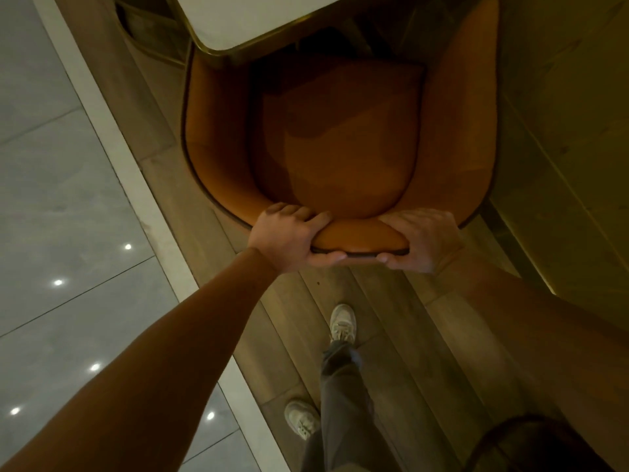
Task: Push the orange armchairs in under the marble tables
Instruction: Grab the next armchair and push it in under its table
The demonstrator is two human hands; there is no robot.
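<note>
Both grips are clamped on the top of the backrest of the orange armchair (340,137). The left grip (289,240) and the right grip (422,240) sit close together, each with its fingers curled over the inner padding and its thumb pinching the outer edge of the shell. The chair stands straight ahead of the 2 grips on the wooden floor (391,301).

The push looks to be in hand and partly done. The front of the seat already lies beneath the rounded, brass-edged corner of the marble worktop (231,18), but most of the cushion is not yet under it. The next move probably calls for an even forward shove from both grips, with a slight steer, because the worktop sits off to the far left and not square to the chair.

The main risk appears to be the chair's left arm. Ahead of the left grip it rises right by the brass rim, and whether it clears underneath cannot be told from here. To the right of the right grip a tall panel (561,165) runs close beside the chair's right arm, leaving little room for steering. Behind the grips, the person's 2 pale shoes (343,323) stand on the planks. A dark curved chair back (510,437) sits behind the right grip. Grey tiles (51,165) lie to the left.
</note>
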